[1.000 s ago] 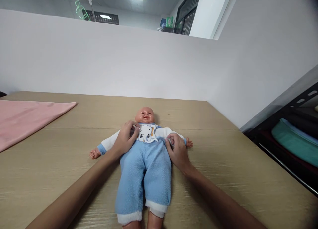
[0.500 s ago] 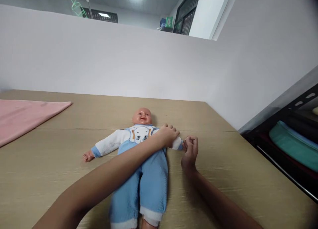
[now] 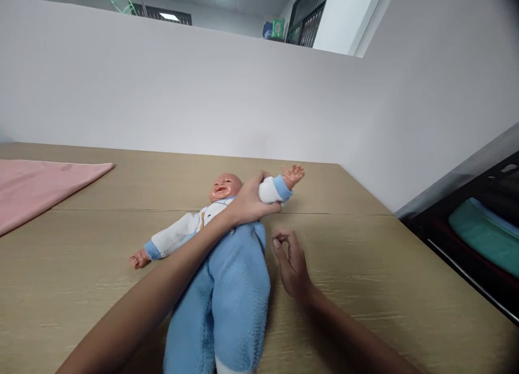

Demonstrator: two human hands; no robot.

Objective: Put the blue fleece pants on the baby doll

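Note:
A baby doll (image 3: 239, 271) in a blue and white fleece outfit lies on its back on the wooden table (image 3: 357, 266), its head toward the wall. My left hand (image 3: 251, 201) reaches across its chest and is wrapped round the doll's sleeved arm (image 3: 271, 191) on the right side. That arm points up and outward, its small plastic hand free. Beside the doll's hip, my right hand (image 3: 291, 260) hovers apart from it, fingers curled toward the thumb with a gap between them and nothing inside. The other doll arm rests stretched out to the left.
A pink cloth (image 3: 48, 187) lies flat at the table's left. Behind the table stands a white partition wall (image 3: 182, 93). On the right, a dark shelf rack (image 3: 438, 228) holds folded green fabric (image 3: 482, 236).
The doll's arm has been raised from the table, with my left hand now round it. My right hand has let go of the doll's hand and moved down and left. The doll has tilted slightly.

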